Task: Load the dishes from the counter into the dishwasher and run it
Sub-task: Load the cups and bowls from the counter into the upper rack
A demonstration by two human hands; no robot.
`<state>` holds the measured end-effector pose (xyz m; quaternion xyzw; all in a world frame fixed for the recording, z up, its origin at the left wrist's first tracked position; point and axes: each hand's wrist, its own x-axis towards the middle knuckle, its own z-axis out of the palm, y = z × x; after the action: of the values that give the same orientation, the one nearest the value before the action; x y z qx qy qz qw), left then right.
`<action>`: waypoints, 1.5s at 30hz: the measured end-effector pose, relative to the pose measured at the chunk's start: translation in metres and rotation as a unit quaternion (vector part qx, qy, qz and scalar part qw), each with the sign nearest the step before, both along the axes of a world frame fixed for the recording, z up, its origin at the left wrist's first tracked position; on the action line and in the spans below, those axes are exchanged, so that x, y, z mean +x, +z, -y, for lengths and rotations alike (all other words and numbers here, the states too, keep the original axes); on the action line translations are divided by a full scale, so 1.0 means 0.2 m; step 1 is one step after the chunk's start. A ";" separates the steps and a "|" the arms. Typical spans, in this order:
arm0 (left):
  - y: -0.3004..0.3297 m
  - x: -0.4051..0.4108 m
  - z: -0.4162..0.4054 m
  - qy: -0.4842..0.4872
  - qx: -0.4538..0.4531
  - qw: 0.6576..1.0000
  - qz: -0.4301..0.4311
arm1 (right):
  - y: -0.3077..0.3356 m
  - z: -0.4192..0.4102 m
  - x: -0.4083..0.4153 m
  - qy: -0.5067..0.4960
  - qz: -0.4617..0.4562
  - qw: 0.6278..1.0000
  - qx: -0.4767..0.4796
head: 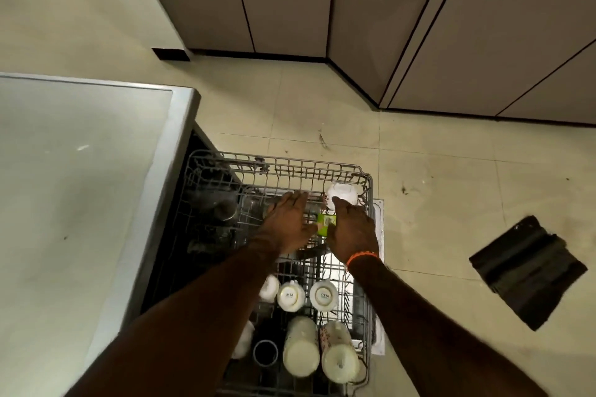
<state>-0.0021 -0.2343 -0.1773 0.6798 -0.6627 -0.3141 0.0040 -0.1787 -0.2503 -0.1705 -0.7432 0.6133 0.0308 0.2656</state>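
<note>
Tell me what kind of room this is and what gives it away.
Most likely a home kitchen. A dishwasher rack is pulled out, loaded with white cups, flat-fronted base cabinets line a tiled floor, and a countertop sits at left.

One wire rack [351,171] stands pulled out of one dishwasher [180,151]. In the rack's near part, three white cups [323,295] sit mouth-down in a row, two of them showing printed bases. Nearer still lie two tall pale bottles [301,345], one dark round cup [265,352] and one white piece at the left, partly hidden. One white bowl [342,193] sits at the far corner. One green item [325,223] shows between two hands [287,222]. One dark mat [527,269] lies on the floor.
</note>
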 end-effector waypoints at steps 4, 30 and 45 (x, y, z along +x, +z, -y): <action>0.22 0.06 -0.18 0.035 -0.023 0.999 0.017 | 0.17 -0.10 0.04 0.067 0.003 0.998 -0.004; 0.98 0.92 -1.92 0.396 -0.183 0.888 0.145 | 1.06 -1.18 1.22 0.478 0.126 0.861 -0.120; 0.98 1.41 -3.30 0.556 -0.132 0.802 0.175 | 1.00 -2.34 2.00 0.592 0.135 0.782 -0.142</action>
<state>0.2808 0.4264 0.0184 0.9680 -0.1955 -0.0433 0.1510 0.2220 0.2179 0.0301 -0.9859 0.0085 -0.0057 0.1668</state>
